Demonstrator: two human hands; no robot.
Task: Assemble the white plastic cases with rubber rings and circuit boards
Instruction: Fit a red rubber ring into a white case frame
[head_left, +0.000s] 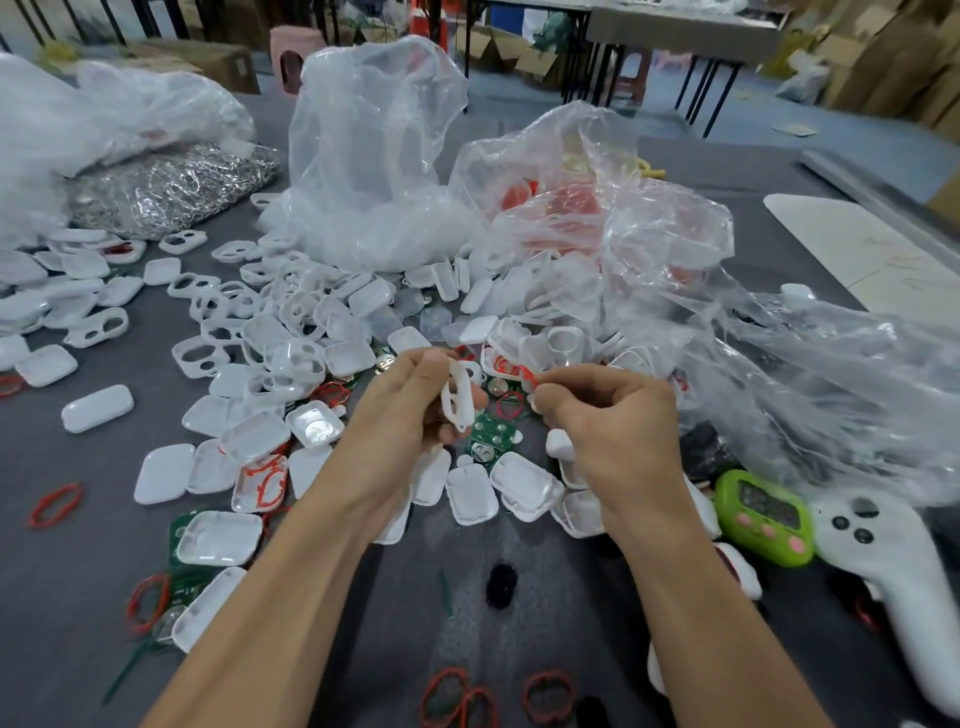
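Gripping white case (457, 402) on edge with left hand (410, 410); pinching red ring (529, 375) in right hand (608, 415), just beside case. Noted green board (491, 439) below, between both grips.

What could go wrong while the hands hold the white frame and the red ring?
The red ring, pinched by the right hand, could slip or twist and seat badly in the white frame that the left hand holds. If dropped, either part might get lost among the loose cases below.

Even soft light, warped edges
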